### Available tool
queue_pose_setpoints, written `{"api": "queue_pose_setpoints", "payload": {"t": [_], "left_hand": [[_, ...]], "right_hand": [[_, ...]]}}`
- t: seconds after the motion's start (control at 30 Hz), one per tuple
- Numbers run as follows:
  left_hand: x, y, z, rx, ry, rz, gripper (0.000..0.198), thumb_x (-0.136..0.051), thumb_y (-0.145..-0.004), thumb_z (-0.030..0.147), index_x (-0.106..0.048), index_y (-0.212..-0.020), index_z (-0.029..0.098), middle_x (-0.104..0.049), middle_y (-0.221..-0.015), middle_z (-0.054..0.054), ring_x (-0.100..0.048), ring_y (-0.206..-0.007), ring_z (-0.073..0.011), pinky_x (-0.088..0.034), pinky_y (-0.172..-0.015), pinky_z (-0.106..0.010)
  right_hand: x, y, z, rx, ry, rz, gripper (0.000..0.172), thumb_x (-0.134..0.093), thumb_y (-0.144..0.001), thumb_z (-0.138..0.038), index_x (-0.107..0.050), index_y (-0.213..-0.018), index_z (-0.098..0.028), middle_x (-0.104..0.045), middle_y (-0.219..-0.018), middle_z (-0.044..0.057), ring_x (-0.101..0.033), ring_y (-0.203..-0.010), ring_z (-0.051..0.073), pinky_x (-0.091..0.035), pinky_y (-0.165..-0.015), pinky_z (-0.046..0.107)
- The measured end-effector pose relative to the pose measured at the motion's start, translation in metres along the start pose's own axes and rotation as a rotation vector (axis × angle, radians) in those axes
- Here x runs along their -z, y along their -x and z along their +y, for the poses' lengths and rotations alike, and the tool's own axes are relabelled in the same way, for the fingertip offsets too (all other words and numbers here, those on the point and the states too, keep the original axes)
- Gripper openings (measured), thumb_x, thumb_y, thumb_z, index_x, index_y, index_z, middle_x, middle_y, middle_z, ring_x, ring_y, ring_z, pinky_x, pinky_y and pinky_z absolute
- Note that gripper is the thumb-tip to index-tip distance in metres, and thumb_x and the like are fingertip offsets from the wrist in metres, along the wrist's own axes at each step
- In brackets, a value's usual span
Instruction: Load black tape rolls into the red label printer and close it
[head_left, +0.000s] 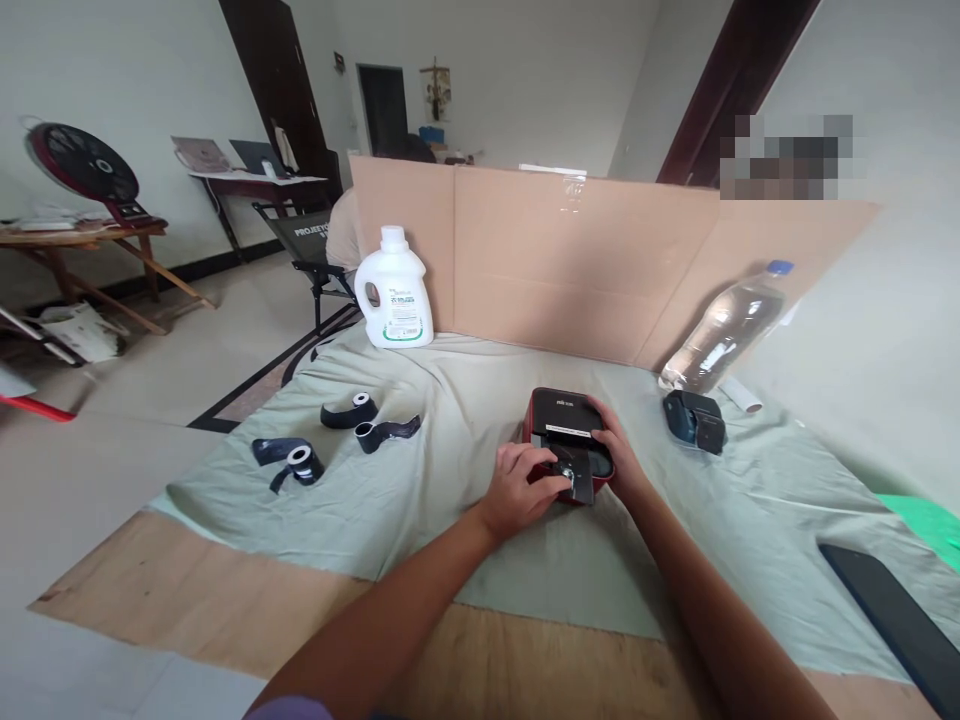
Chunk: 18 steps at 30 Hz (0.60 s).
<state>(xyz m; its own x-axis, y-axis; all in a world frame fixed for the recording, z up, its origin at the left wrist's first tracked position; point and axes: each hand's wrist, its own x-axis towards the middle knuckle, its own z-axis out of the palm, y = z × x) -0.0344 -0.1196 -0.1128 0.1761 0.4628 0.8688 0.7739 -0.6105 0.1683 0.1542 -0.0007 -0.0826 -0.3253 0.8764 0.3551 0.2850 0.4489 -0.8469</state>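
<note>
A small red-and-black label printer (pixel 564 421) sits on the pale green cloth (pixel 420 490) in the middle. My left hand (pixel 520 488) rests against its front left, fingers curled and pinching a small black roll part (pixel 568 474) at the printer's front opening. My right hand (pixel 616 455) wraps around the printer's right side and steadies it. Three black ribbon rolls with white cores lie to the left: one (pixel 298 460), a second (pixel 354 410) and a third (pixel 384 432).
A white detergent jug (pixel 394 292) and a clear plastic bottle (pixel 724 330) stand against a cardboard screen (pixel 577 260). A dark blue small device (pixel 695 420) lies right of the printer. A black flat device (pixel 892 610) sits at the right edge. A folding chair (pixel 315 255) stands behind.
</note>
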Motion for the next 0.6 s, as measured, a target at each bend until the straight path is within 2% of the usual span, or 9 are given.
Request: {"api": "queue_pose_setpoints", "payload": {"t": [0.1,0.17,0.3,0.43,0.5,0.6], "left_hand": [[0.0,-0.001,0.0,-0.035,0.007,0.067,0.018,-0.058,-0.094,0.025,-0.074,-0.099,0.032,-0.064,-0.112,-0.004,-0.053,-0.107,-0.0204,-0.039,-0.095,-0.037],[0.0,0.0,-0.002,-0.029,0.012,0.055,0.019,-0.058,-0.093,0.024,-0.074,-0.101,0.031,-0.064,-0.113,-0.005,-0.053,-0.108,-0.0211,-0.04,-0.096,-0.038],[-0.001,-0.001,-0.008,0.134,0.061,0.007,0.022,-0.057,-0.094,0.029,-0.069,-0.112,0.028,-0.064,-0.121,-0.008,-0.056,-0.112,-0.0238,-0.042,-0.098,-0.041],[-0.001,-0.005,-0.015,0.325,0.28,-0.028,0.046,-0.061,-0.092,0.044,-0.056,-0.132,0.023,-0.062,-0.133,-0.013,-0.059,-0.121,-0.0263,-0.046,-0.102,-0.044],[-0.001,-0.007,-0.018,0.38,0.348,-0.054,0.053,-0.064,-0.089,0.048,-0.054,-0.134,0.022,-0.062,-0.133,-0.014,-0.059,-0.123,-0.0276,-0.047,-0.103,-0.044],[0.0,-0.008,-0.02,0.424,0.367,-0.074,0.057,-0.068,-0.085,0.051,-0.056,-0.132,0.021,-0.065,-0.129,-0.014,-0.061,-0.12,-0.029,-0.049,-0.1,-0.044]], "right_hand": [[-0.004,0.021,0.002,-0.162,-0.5,0.01,0.066,-0.055,-0.083,-0.038,-0.043,-0.148,-0.035,-0.046,-0.156,-0.002,-0.044,-0.143,0.026,-0.038,-0.117,0.042],[-0.009,0.026,0.0,-0.198,-0.631,0.025,0.068,-0.059,-0.081,-0.039,-0.045,-0.147,-0.037,-0.046,-0.156,-0.004,-0.042,-0.145,0.027,-0.035,-0.12,0.043],[-0.015,0.026,-0.001,-0.154,-0.691,0.052,0.062,-0.059,-0.083,-0.043,-0.049,-0.144,-0.037,-0.047,-0.155,-0.004,-0.04,-0.147,0.028,-0.028,-0.124,0.047],[-0.016,0.026,0.001,-0.111,-0.643,0.064,0.061,-0.057,-0.084,-0.046,-0.051,-0.143,-0.035,-0.048,-0.155,-0.002,-0.039,-0.148,0.028,-0.028,-0.124,0.049],[-0.016,0.026,0.002,-0.11,-0.615,0.072,0.065,-0.055,-0.084,-0.046,-0.046,-0.148,-0.034,-0.046,-0.157,-0.001,-0.04,-0.148,0.028,-0.03,-0.123,0.05],[-0.017,0.026,0.003,-0.15,-0.607,0.075,0.079,-0.053,-0.083,-0.044,-0.028,-0.158,-0.036,-0.044,-0.159,-0.001,-0.044,-0.145,0.029,-0.035,-0.12,0.053]]}}
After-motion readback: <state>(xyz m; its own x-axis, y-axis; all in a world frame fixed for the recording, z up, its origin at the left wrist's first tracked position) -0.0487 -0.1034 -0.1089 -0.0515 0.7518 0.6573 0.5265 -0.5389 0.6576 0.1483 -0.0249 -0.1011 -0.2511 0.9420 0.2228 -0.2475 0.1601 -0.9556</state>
